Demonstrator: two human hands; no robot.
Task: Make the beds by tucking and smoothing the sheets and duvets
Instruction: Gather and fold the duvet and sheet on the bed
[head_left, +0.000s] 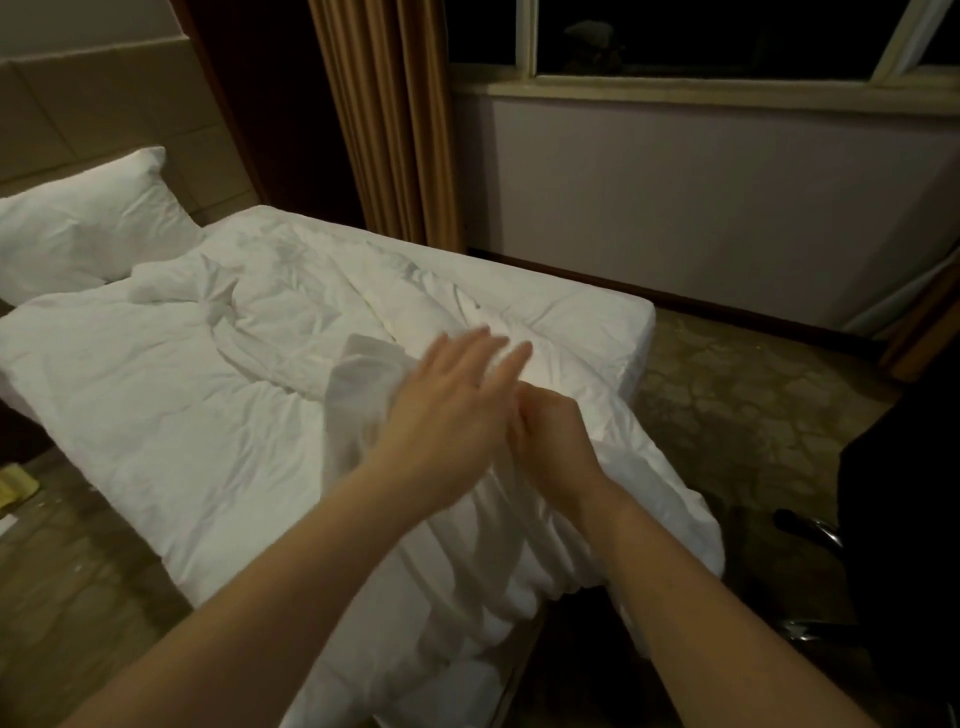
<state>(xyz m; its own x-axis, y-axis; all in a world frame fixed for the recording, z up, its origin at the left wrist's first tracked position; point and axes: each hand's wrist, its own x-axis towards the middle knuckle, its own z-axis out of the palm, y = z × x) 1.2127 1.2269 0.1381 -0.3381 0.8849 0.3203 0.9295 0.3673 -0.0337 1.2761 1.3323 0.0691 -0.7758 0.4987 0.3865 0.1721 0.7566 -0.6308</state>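
The crumpled white cloth duvet (218, 395) lies bunched across the bed (638, 343). The right hand (550, 436) curls its fingers round a raised fold, likely to pull it straight. The left hand (457, 400) is open and flat above, ready to smooth.

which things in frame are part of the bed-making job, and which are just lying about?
Job: duvet, crumpled; pillow; left hand; right hand.
Lying about: yellow item on the floor; dark chair; curtain.
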